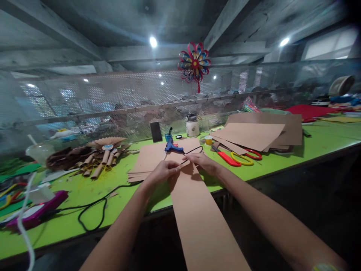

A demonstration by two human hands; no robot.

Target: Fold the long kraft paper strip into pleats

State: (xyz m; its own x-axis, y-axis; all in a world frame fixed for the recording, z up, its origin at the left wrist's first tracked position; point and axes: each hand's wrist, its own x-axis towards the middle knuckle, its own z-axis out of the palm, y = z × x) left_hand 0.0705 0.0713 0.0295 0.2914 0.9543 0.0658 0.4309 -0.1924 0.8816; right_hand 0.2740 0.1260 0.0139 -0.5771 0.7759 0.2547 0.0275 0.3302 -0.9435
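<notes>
My left hand [165, 170], fingers curled, pinches the far end of a long, flat tan paper strip [203, 222], which runs back toward me beneath my wrists. My right hand [203, 162], fingers nearly straight and together, pinches that end too. Left of my hands, a round blue paper label [107, 147] is too small to read.

both forearms [120, 229] are bare, something yellowish [325, 267] edging the right.

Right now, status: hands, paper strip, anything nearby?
Left hand, right hand on brown paper strip, far end. Strip extends past near edge of green table. Blue glue gun just beyond hands.
</notes>
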